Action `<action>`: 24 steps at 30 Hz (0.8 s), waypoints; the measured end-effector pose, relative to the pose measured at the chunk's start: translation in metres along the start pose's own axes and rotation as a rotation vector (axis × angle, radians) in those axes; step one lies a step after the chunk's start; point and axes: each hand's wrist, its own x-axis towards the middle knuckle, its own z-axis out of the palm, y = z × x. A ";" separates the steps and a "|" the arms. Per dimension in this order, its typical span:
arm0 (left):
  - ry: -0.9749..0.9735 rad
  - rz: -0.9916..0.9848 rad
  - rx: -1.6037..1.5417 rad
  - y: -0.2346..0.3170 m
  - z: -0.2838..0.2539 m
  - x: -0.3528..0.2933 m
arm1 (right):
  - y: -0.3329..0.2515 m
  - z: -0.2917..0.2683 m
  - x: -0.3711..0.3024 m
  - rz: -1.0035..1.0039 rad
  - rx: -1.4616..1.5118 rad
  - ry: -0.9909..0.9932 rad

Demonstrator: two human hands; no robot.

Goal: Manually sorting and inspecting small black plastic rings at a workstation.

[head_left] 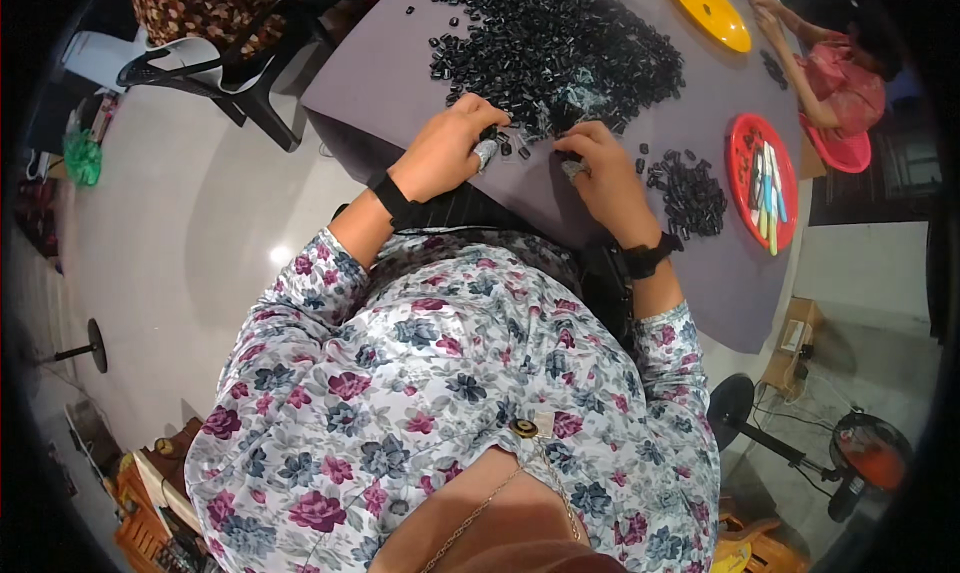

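A large heap of small black pieces (550, 48), some with shiny or clear parts, covers the far middle of the table. At its near edge my left hand (445, 148) is closed, with a small black piece (488, 133) between thumb and fingers. My right hand (605, 178) hovers just across from it, fingers bent and pinched; what they hold is mostly hidden. Greyish wraps show on both thumbs. A few loose black pieces (523, 152) lie between the hands. Right of my right hand sits a smaller pile of similar black pieces (690, 195).
The table has a grey-purple cover (370, 73). A red tray (738, 163) at right holds several knife-like tools with coloured handles. A yellow tray (700, 8) lies farther back. Two other people sit nearby, one in pink at far right, one at far left by a chair (225, 78).
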 end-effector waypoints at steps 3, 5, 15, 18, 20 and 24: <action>-0.023 0.001 0.042 0.003 0.001 0.002 | 0.004 0.000 -0.002 0.008 0.037 0.061; -0.012 -0.016 0.031 0.003 0.001 0.003 | 0.002 0.005 0.001 -0.045 0.010 0.104; 0.030 -0.025 -0.028 -0.008 0.003 0.005 | -0.018 0.032 0.030 -0.138 -0.052 0.100; 0.062 -0.036 -0.086 -0.008 0.002 0.005 | -0.017 0.038 0.036 -0.173 -0.063 0.071; 0.087 -0.029 -0.126 -0.011 0.003 0.006 | -0.014 0.044 0.038 -0.200 -0.094 0.045; 0.121 -0.161 -0.410 -0.019 0.006 0.007 | -0.019 0.049 0.041 -0.237 -0.234 0.096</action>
